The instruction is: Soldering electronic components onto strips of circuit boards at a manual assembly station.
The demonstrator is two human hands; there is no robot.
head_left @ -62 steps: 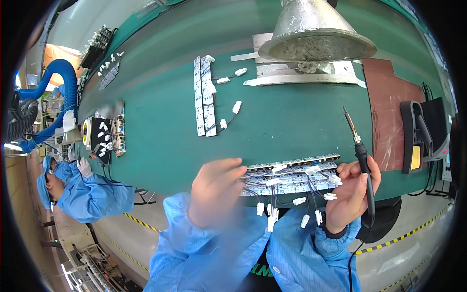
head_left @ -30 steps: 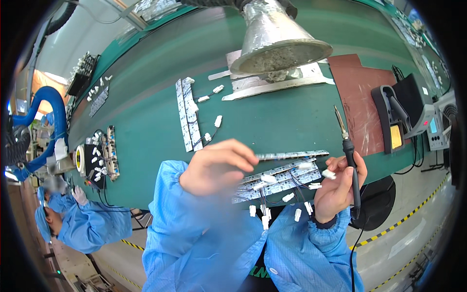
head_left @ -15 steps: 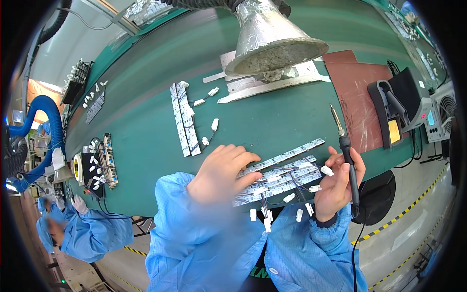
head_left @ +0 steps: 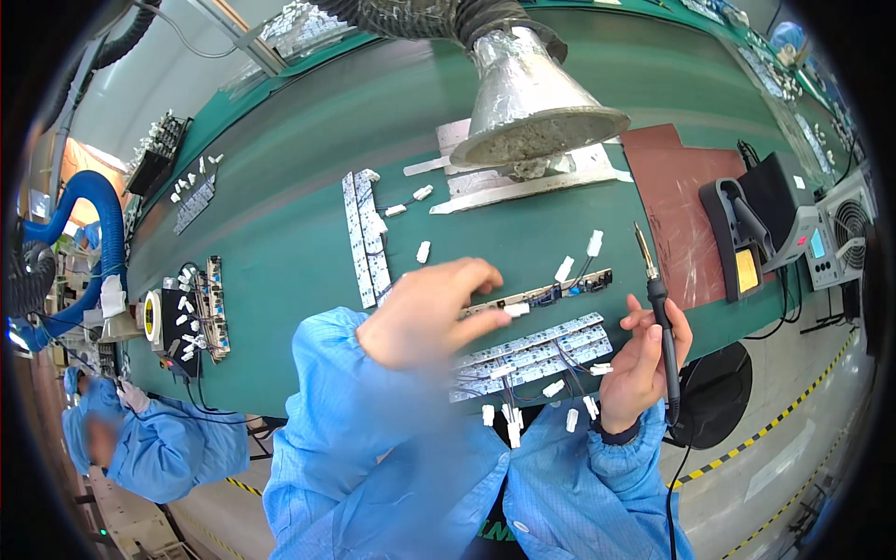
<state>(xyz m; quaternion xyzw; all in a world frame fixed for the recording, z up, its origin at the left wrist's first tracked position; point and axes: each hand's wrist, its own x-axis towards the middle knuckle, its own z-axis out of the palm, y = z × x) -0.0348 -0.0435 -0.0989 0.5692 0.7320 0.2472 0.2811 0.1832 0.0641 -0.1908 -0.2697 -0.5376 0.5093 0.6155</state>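
My left hand [head_left: 425,313] hovers at the left end of a narrow circuit board strip [head_left: 560,293], thumb and fingers spread apart. That strip lies with its dark components showing, and wires run from it to white connectors [head_left: 595,245]. Just nearer to me, several white LED board strips [head_left: 551,353] lie side by side, with wired white connectors [head_left: 513,431] hanging over the front edge. A soldering iron [head_left: 664,322] is held upright in my right hand [head_left: 639,369], its tip pointing away from me.
A metal fume hood [head_left: 532,103] hangs over a pale metal bracket [head_left: 541,191]. Beyond my left hand lie more LED strips [head_left: 364,238]. On the right are a brown mat [head_left: 681,205] and a soldering station [head_left: 770,205]. A co-worker in blue [head_left: 154,434] works at left.
The loose strip has been turned over from its white face to its component side, its connectors now pointing away from me. My left hand's fingers have spread; the right still holds the soldering iron.
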